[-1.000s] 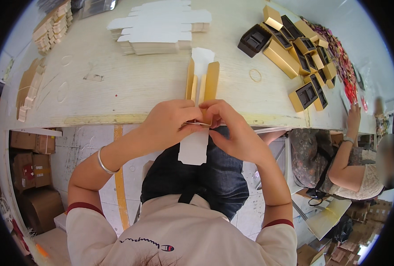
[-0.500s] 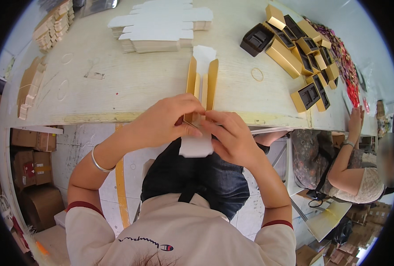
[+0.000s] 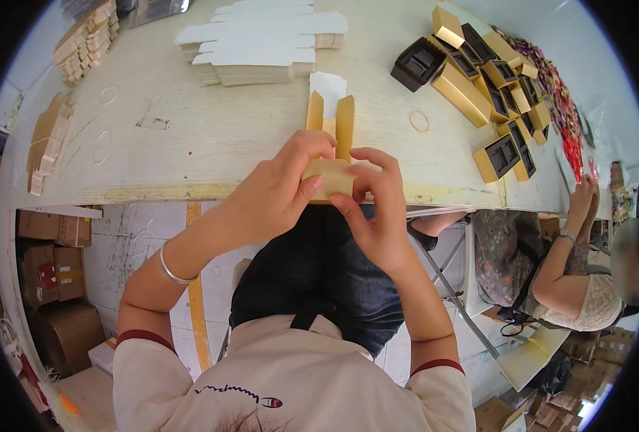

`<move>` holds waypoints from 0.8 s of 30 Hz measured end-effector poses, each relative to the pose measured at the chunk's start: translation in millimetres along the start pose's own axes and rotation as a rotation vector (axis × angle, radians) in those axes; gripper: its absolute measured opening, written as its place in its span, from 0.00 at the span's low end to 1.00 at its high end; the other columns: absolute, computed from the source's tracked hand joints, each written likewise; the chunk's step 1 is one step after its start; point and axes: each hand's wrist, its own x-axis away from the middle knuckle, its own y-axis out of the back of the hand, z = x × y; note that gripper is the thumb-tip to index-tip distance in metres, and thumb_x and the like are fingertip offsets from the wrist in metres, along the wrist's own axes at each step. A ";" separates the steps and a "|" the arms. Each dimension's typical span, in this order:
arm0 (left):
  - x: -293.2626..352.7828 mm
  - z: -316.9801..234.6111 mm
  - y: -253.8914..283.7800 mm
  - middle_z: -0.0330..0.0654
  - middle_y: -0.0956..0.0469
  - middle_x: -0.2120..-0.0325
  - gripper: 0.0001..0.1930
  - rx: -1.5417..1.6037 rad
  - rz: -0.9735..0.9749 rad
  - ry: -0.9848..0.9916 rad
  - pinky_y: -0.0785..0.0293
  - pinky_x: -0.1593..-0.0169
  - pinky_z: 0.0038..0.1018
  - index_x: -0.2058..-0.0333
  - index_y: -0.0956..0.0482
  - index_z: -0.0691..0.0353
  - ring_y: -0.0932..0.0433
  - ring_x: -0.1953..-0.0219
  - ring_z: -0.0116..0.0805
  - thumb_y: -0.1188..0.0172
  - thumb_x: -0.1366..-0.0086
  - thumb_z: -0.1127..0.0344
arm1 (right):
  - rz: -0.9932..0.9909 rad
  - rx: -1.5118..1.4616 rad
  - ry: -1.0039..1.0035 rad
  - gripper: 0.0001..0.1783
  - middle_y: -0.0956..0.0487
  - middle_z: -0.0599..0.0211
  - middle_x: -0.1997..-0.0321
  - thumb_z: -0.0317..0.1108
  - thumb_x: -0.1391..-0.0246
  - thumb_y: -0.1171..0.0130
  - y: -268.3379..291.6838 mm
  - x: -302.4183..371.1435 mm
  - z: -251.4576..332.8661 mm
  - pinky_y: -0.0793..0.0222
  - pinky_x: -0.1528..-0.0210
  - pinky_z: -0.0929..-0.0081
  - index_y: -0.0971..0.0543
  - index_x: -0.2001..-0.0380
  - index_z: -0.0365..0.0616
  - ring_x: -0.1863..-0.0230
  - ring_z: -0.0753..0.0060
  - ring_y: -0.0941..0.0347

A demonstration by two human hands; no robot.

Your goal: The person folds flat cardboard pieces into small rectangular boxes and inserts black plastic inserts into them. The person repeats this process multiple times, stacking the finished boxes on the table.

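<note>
A partly folded gold cardboard box (image 3: 345,126) lies at the table's near edge, pointing away from me. Its side walls stand up, and a white flap (image 3: 327,88) lies flat at its far end. The near end panel (image 3: 328,178) is upright. My left hand (image 3: 280,191) grips the left corner of that end, thumb on the panel's outside and fingers over its top. With fingers curled and thumb against the panel, my right hand (image 3: 378,216) holds the right corner. The inside of the near end is hidden by my fingers.
Flat white box blanks (image 3: 262,39) are stacked at the back. Several gold boxes with dark inserts (image 3: 496,158) crowd the right, beside a dark tray (image 3: 418,63) and red cords (image 3: 568,137). More blanks (image 3: 50,140) lie left. A co-worker (image 3: 564,281) sits at right.
The near end flap, which hung toward me over the table edge, is now folded upright. My hands have shifted to its two corners, and the right hand has turned with its fingers curled.
</note>
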 end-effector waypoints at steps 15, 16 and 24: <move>10.8 -16.3 -0.4 0.43 0.26 0.65 0.06 -0.513 -0.003 -0.121 0.29 0.70 0.33 0.68 0.25 0.63 0.27 0.74 0.45 0.38 0.41 0.69 | 0.194 0.619 0.403 0.13 0.25 0.62 0.63 0.25 0.57 0.37 10.1 -6.4 -2.8 0.35 0.68 0.66 0.23 0.64 0.38 0.69 0.59 0.29; 10.3 -17.2 -0.1 0.43 0.26 0.67 0.06 -0.488 0.066 -0.038 0.29 0.70 0.35 0.69 0.26 0.63 0.26 0.73 0.47 0.38 0.41 0.68 | 0.215 0.599 0.364 0.12 0.25 0.63 0.64 0.25 0.56 0.37 10.5 -9.1 0.3 0.35 0.68 0.66 0.23 0.66 0.39 0.68 0.58 0.29; -6.4 -25.6 19.8 0.46 0.26 0.75 0.07 -0.472 0.383 0.142 0.29 0.67 0.37 0.73 0.26 0.64 0.25 0.70 0.48 0.39 0.41 0.68 | 0.475 0.489 0.123 0.08 0.27 0.64 0.67 0.27 0.56 0.36 22.7 -27.8 14.3 0.33 0.66 0.65 0.25 0.73 0.42 0.66 0.58 0.28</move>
